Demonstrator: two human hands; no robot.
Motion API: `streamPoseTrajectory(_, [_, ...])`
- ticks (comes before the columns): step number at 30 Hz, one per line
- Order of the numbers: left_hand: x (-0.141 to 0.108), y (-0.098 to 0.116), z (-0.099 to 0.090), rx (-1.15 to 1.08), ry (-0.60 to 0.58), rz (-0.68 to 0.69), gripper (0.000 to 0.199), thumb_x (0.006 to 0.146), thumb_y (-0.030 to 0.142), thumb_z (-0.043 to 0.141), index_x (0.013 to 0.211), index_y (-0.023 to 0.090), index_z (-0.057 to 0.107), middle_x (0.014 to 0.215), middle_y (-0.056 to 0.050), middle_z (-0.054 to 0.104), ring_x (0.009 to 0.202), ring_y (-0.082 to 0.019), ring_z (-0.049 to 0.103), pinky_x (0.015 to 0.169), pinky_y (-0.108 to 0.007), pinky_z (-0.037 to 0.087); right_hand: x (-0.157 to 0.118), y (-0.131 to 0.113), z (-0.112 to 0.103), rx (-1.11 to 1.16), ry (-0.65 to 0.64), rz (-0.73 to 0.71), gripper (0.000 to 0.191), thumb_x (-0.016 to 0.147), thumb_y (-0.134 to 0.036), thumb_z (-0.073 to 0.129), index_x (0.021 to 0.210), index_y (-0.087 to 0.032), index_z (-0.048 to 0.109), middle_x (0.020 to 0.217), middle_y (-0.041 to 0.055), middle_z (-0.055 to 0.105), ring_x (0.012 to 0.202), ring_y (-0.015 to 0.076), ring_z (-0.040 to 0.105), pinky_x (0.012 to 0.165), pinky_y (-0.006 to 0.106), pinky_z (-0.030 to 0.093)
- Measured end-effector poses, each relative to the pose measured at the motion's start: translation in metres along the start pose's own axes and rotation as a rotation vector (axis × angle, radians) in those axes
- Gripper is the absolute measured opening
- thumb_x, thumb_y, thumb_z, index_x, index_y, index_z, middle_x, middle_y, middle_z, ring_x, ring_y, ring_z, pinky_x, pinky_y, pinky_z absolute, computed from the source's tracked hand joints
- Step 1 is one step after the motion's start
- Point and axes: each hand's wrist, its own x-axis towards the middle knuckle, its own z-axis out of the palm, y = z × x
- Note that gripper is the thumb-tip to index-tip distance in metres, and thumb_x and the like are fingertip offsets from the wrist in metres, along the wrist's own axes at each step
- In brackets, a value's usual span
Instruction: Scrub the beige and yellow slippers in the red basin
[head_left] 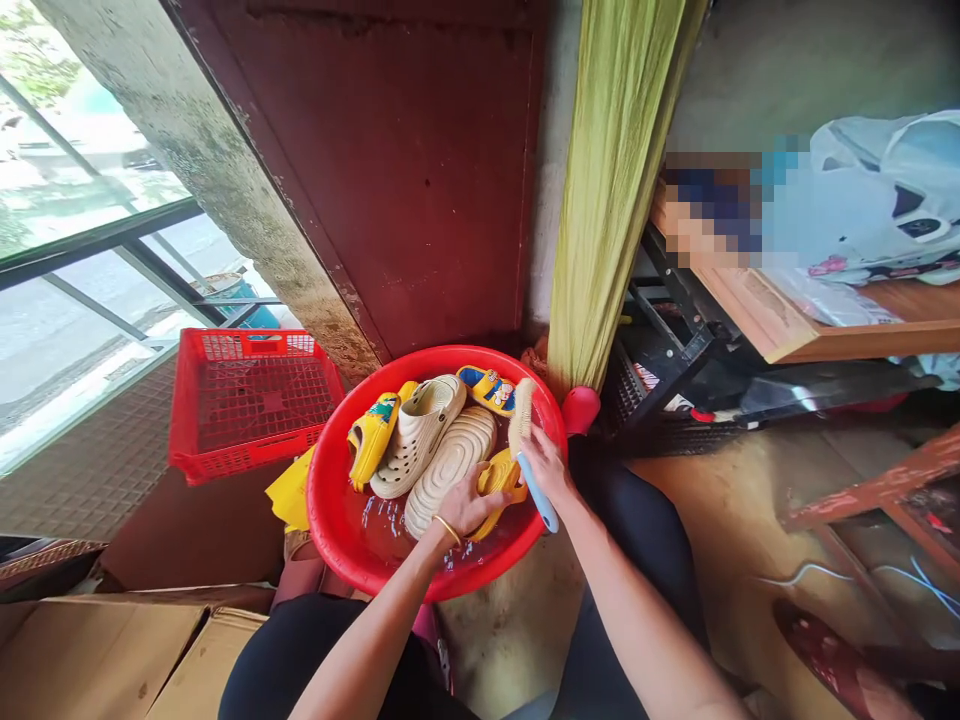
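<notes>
Head view, only one here. From where I'm standing: red basin (324, 490) on the floor between the knees, shallow water (384, 515) with streaks of suds, footwear piled in it.

Left grip (466, 506): bent over the yellow slipper (501, 474) at the near right of the basin, fingers on its edge, holding it by the look of it. Underside of that hold is hidden. Right grip (546, 466): closed round the brush (537, 492), blue handle low, pale bristle head up beside the slipper. Can't tell if bristles touch it.

Handling, my read: slipper is moulded foam or rubber, so light, bendy, not fragile, but slick when wet. Take it by the thick sole edge, thumb over the strap; a strap-only hold would let it twist. Brush looks light and stiff; handle is the place, fingers clear of bristles.

Around it: beige clog (424, 414) upright, upturned beige clog (452, 462) sole up beside it, yellow clog (375, 440) tilted at the left wall, blue-and-yellow sandal (487, 390) at the far side.
</notes>
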Motion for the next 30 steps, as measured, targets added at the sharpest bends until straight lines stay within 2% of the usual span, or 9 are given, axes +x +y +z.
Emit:
streamPoseTrajectory(3, [-0.006, 0.007, -0.021, -0.063, 0.032, 0.032, 0.076, 0.076, 0.058, 0.071, 0.139, 0.017, 0.06, 0.106, -0.009, 0.076, 0.096, -0.03, 0.07, 0.084, -0.041, 0.055, -0.009, -0.022, 0.0, 0.069, -0.028, -0.068, 0.066, 0.091, -0.059, 0.055, 0.144, -0.021, 0.05, 0.083, 0.002, 0.07, 0.052, 0.014, 0.061, 0.044, 0.023, 0.051])
streamPoseTrajectory(6, [-0.008, 0.01, -0.042, -0.087, 0.155, 0.125, 0.072, 0.08, 0.059, 0.067, 0.141, 0.02, 0.059, 0.115, -0.009, 0.074, 0.102, -0.029, 0.069, 0.09, -0.04, 0.054, -0.018, -0.032, -0.002, 0.054, -0.063, -0.097, 0.072, 0.091, -0.06, 0.055, 0.15, -0.021, 0.045, 0.083, 0.0014, 0.071, 0.047, 0.0132, 0.058, 0.044, 0.025, 0.052])
streamPoseTrajectory(10, [-0.005, 0.005, -0.059, 0.186, 0.341, 0.206, 0.078, 0.08, 0.058, 0.07, 0.146, 0.021, 0.054, 0.133, -0.014, 0.067, 0.122, -0.034, 0.062, 0.106, -0.048, 0.046, -0.019, -0.026, -0.001, -0.127, -0.12, -0.159, 0.067, 0.094, -0.056, 0.051, 0.152, -0.022, 0.045, 0.09, 0.0042, 0.073, 0.058, 0.0173, 0.065, 0.053, 0.03, 0.058])
streamPoseTrajectory(13, [0.001, -0.01, -0.054, 0.46, 0.409, 0.18, 0.082, 0.076, 0.049, 0.075, 0.149, 0.02, 0.05, 0.145, -0.019, 0.057, 0.133, -0.039, 0.054, 0.114, -0.053, 0.039, -0.019, -0.018, 0.006, -0.429, -0.149, -0.285, 0.058, 0.098, -0.046, 0.047, 0.152, -0.024, 0.049, 0.111, 0.009, 0.074, 0.091, 0.0239, 0.072, 0.08, 0.036, 0.062])
streamPoseTrajectory(15, [0.006, -0.023, -0.045, 0.524, 0.414, 0.172, 0.094, 0.075, 0.044, 0.075, 0.156, 0.013, 0.037, 0.154, -0.023, 0.048, 0.141, -0.039, 0.047, 0.117, -0.052, 0.037, -0.024, -0.013, 0.013, -0.696, -0.185, -0.327, 0.055, 0.101, -0.039, 0.043, 0.153, -0.025, 0.05, 0.12, 0.0114, 0.073, 0.104, 0.0254, 0.071, 0.091, 0.037, 0.059])
streamPoseTrajectory(19, [0.011, -0.043, -0.033, 0.507, 0.423, 0.257, 0.116, 0.075, 0.042, 0.073, 0.162, 0.005, 0.007, 0.163, -0.028, 0.031, 0.148, -0.039, 0.04, 0.119, -0.05, 0.036, -0.044, -0.003, 0.025, -1.112, -0.359, -0.331, 0.053, 0.103, -0.033, 0.039, 0.155, -0.036, 0.047, 0.106, 0.0096, 0.075, 0.09, 0.0234, 0.073, 0.081, 0.032, 0.057])
streamPoseTrajectory(21, [0.011, -0.046, -0.027, 0.502, 0.455, 0.302, 0.117, 0.075, 0.041, 0.072, 0.162, 0.005, 0.002, 0.164, -0.029, 0.029, 0.146, -0.04, 0.042, 0.118, -0.052, 0.038, -0.046, -0.001, 0.028, -1.182, -0.403, -0.345, 0.055, 0.102, -0.03, 0.041, 0.156, -0.04, 0.043, 0.108, 0.0093, 0.075, 0.09, 0.0232, 0.074, 0.079, 0.032, 0.057])
streamPoseTrajectory(25, [0.007, -0.04, -0.014, 0.532, 0.497, 0.35, 0.111, 0.08, 0.039, 0.068, 0.162, 0.005, 0.002, 0.162, -0.027, 0.035, 0.144, -0.038, 0.045, 0.117, -0.05, 0.039, -0.021, -0.005, 0.019, -1.28, -0.249, -0.219, 0.056, 0.103, -0.026, 0.039, 0.158, -0.034, 0.041, 0.111, 0.0151, 0.074, 0.094, 0.0271, 0.074, 0.082, 0.036, 0.056])
streamPoseTrajectory(30, [0.004, -0.034, -0.002, 0.61, 0.429, 0.356, 0.104, 0.077, 0.031, 0.067, 0.164, 0.011, 0.014, 0.161, -0.02, 0.041, 0.142, -0.036, 0.046, 0.117, -0.049, 0.039, -0.003, -0.008, 0.004, -1.295, -0.166, -0.153, 0.052, 0.105, -0.026, 0.035, 0.157, -0.025, 0.045, 0.109, 0.0147, 0.075, 0.104, 0.0261, 0.072, 0.091, 0.036, 0.054])
